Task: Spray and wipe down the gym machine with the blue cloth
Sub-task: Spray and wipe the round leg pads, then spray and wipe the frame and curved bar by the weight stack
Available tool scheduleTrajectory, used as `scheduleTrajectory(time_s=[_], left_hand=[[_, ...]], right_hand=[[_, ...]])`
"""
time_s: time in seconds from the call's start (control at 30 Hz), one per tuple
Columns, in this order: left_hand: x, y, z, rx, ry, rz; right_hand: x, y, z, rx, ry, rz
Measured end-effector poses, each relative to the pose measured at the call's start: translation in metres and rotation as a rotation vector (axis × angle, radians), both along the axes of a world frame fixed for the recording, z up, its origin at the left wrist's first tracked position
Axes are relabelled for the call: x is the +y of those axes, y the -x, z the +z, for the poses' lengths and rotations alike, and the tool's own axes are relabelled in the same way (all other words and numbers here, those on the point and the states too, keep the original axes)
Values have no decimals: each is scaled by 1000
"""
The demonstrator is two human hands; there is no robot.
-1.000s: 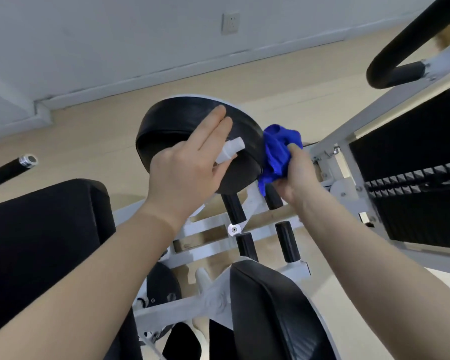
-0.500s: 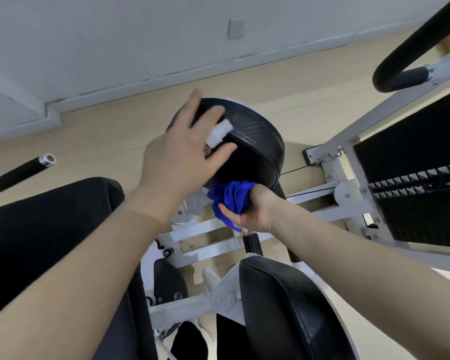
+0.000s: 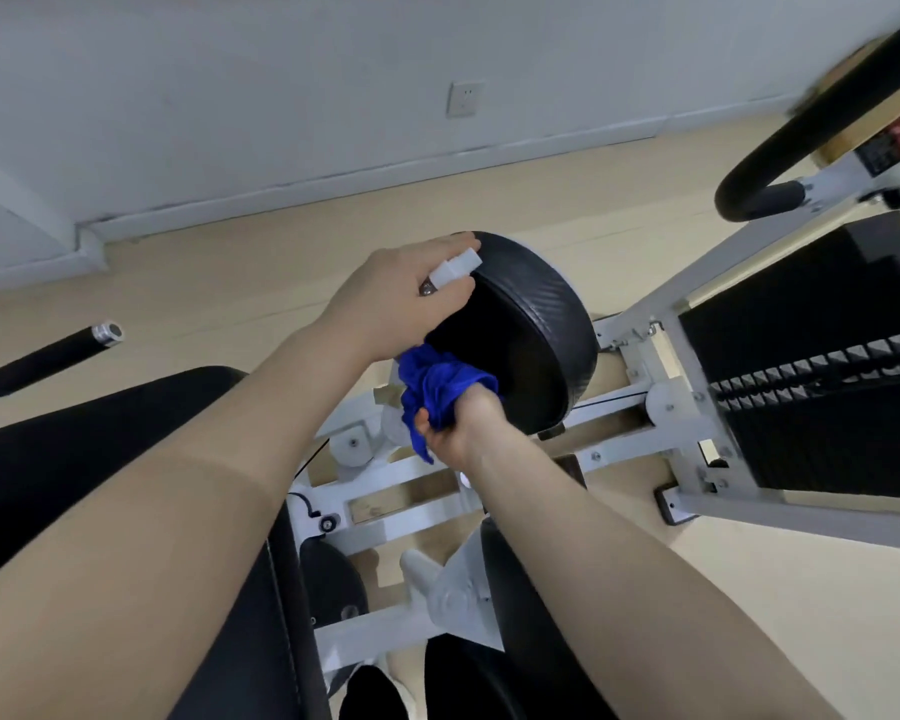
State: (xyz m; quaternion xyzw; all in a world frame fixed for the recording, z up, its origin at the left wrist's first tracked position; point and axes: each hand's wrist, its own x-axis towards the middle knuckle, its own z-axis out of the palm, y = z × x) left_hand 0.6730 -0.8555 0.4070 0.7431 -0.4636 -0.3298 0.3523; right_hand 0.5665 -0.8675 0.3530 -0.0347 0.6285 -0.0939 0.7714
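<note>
A bunched blue cloth is gripped in the right hand, fingers curled round it, and is pressed against the lower near edge of the round black pad of the gym machine. A small white spray bottle is held in the left hand, which is laid over the pad's upper left rim; only the bottle's white top is seen, the rest being hidden behind the fingers, so its shape can hardly be judged. The pad is carried on a white frame. A black weight stack is seen to the right, and a black handle projects at the left over the pale floor.
</note>
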Motion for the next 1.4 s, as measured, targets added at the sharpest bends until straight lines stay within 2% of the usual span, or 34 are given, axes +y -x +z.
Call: scheduleTrajectory(time_s=[0.13, 0.23, 0.33, 0.4, 0.5, 0.53, 0.63, 0.77, 0.83, 0.87, 0.97, 1.07, 1.23, 1.3, 1.4], left_hand=[[0, 1, -3, -59, -3, -22], [0, 3, -1, -105, -39, -26], [2, 8, 8, -12, -76, 21], [8, 13, 19, 54, -108, 91], [23, 26, 30, -6, -110, 115], [30, 32, 34, -4, -94, 110], [47, 49, 41, 27, -72, 75], [70, 68, 56, 50, -74, -4], [81, 79, 68, 65, -65, -83], [85, 83, 73, 61, -56, -116], [97, 98, 88, 30, -25, -137], [107, 111, 98, 15, -4, -147], [116, 138, 119, -26, 40, -303], [116, 156, 131, -49, 95, -333], [113, 184, 145, -70, 142, -371]], right_hand=[[10, -13, -11, 51, -33, 3], [5, -14, 3, 59, 76, 117], [-2, 0, 26, -27, 202, 170], [-4, 22, 40, -38, 358, 177], [2, 57, 62, 66, 764, 498], [6, 66, 67, 58, 825, 548], [15, 86, 81, 33, 878, 519], [32, 119, 103, 243, 997, 595], [43, 135, 122, 223, 1082, 624], [45, 140, 128, 247, 1132, 710], [46, 158, 143, 566, 1201, 977], [50, 178, 154, 746, 1218, 908], [56, 213, 179, 776, 1196, 832], [54, 230, 189, 610, 1124, 695], [49, 257, 200, 327, 926, 305]])
